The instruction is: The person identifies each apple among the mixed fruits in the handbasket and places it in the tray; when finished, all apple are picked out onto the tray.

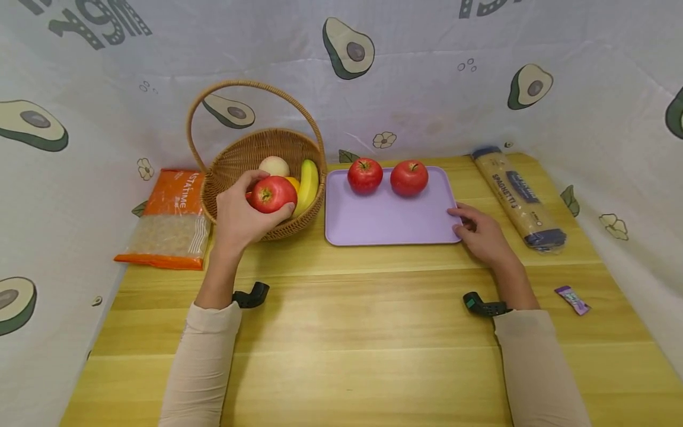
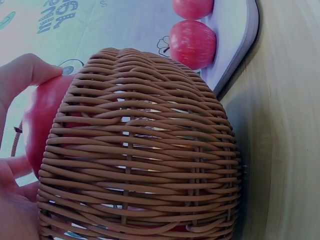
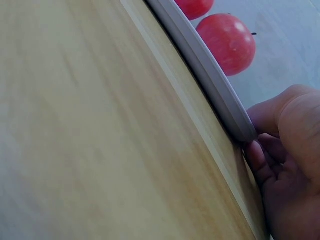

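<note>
My left hand (image 1: 240,210) grips a red apple (image 1: 273,194) between thumb and fingers, at the mouth of the wicker basket (image 1: 261,142). In the left wrist view the same apple (image 2: 42,122) shows partly behind the basket's woven wall (image 2: 140,140). A banana (image 1: 308,185), a pale round fruit (image 1: 274,166) and a partly hidden orange-yellow fruit (image 1: 293,183) lie inside the basket. On the lilac tray (image 1: 392,219) sit two more red apples, a left one (image 1: 365,175) and a right one (image 1: 409,178). My right hand (image 1: 480,234) pinches the tray's right edge, thumb above and fingers beneath.
An orange pasta bag (image 1: 173,219) lies left of the basket. Right of the tray is a spaghetti packet (image 1: 517,198), with a small purple-wrapped item (image 1: 573,300) nearer the front. The basket's tall handle (image 1: 251,85) arches over it. An avocado-print cloth (image 1: 416,71) hangs behind the table.
</note>
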`<state>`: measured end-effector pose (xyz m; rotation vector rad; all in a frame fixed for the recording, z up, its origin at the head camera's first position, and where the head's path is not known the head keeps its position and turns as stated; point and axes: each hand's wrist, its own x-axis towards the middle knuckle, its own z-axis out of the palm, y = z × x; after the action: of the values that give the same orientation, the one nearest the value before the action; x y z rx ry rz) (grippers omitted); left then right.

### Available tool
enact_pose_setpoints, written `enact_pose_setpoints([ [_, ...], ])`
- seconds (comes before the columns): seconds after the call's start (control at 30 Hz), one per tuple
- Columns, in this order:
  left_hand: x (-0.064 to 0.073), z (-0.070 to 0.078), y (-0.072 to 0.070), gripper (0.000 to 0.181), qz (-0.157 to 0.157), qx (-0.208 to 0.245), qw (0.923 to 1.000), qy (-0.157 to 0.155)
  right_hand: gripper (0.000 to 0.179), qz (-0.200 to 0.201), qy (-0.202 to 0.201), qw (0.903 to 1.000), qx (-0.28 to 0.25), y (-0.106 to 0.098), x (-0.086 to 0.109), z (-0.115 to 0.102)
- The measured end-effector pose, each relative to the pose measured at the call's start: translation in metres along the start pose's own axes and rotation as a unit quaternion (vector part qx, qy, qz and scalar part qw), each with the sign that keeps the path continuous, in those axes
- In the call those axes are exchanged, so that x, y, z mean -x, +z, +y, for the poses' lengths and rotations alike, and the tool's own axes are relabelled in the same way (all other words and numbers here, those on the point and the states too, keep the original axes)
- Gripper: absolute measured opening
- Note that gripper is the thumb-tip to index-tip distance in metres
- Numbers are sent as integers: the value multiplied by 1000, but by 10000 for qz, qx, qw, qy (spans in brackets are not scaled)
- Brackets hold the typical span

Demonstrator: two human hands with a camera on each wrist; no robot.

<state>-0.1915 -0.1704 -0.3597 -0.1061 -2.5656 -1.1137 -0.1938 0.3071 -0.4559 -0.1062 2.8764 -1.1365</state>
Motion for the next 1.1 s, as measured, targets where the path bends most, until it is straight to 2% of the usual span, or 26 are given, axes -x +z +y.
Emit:
enact_pose_setpoints([
  [0.23, 0, 1, -2, 69, -78, -107, 9996, -236, 42, -57, 41, 10000, -29, 0, -2, 0],
  [0.4, 1, 2, -1, 67, 31, 57, 9997, -241, 43, -89, 62, 9999, -12, 0, -3, 0],
  [0.9, -1, 9, 0, 70, -35, 400, 9992, 41, 42, -12, 23, 10000, 8, -1, 0, 2],
  [1.1, -3, 15, 7, 67, 127, 739, 9969, 255, 42, -21, 11, 10000, -65, -2, 0, 2],
])
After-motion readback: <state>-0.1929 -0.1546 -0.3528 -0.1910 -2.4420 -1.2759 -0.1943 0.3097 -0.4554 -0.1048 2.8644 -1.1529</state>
